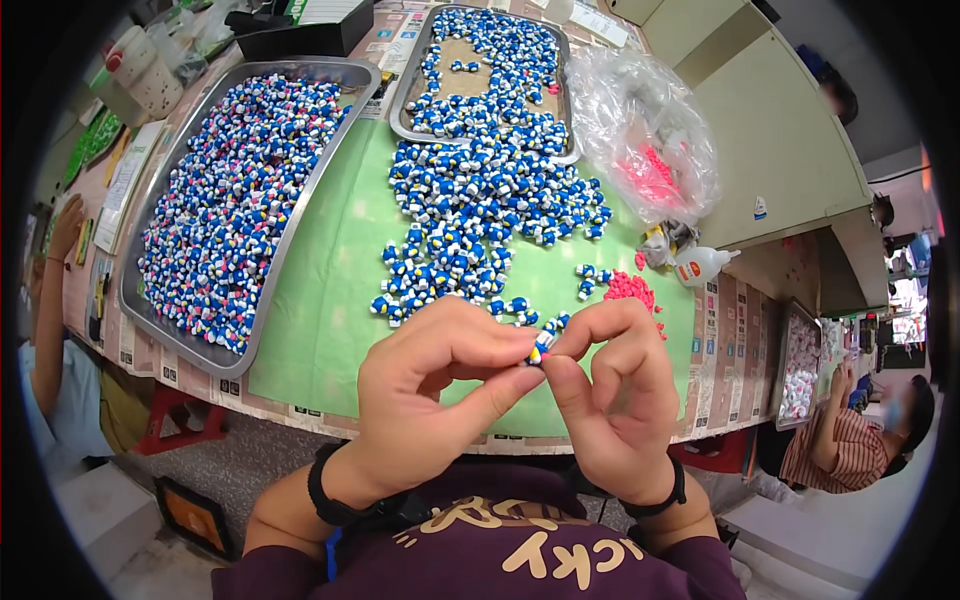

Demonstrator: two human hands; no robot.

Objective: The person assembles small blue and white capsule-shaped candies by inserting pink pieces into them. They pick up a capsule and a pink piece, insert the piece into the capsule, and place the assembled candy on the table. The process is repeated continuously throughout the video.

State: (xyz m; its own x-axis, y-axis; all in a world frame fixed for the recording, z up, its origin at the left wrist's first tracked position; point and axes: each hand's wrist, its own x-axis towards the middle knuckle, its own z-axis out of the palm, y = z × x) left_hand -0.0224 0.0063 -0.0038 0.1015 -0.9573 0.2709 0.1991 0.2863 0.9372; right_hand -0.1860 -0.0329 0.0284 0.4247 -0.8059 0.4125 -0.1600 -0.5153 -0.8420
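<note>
Head view of a small-parts assembly station. The left hand (440,385) and the right hand (610,385) meet above the near edge of the worktop (330,410), fingertips pressed together and pinched from both sides on one small figurine (540,351), blue and white with a spot of yellow and pink. The piece sits between thumbs and forefingers and is raised clear of the surface, a grip that judging by its closeness suits fine fitting work on a very small part.

A green mat (330,290) covers the middle of the worktop. On it, just beyond the hands, lies a loose heap of blue-and-white figurines (480,215), which spills from the near end of a metal tray (400,100) at the far side. A larger metal tray (165,330) to the left, angled toward the near left corner, is filled with figurines showing more pink. A small pile of pink parts (630,289) lies to the right of the heap, near a white glue bottle (700,265) lying on its side and a clear plastic bag (650,130).

Open room is limited to the bare strip of mat between the left tray and the heap, and the narrow margin at the near edge under the hands. Other people sit at the far left and lower right.
</note>
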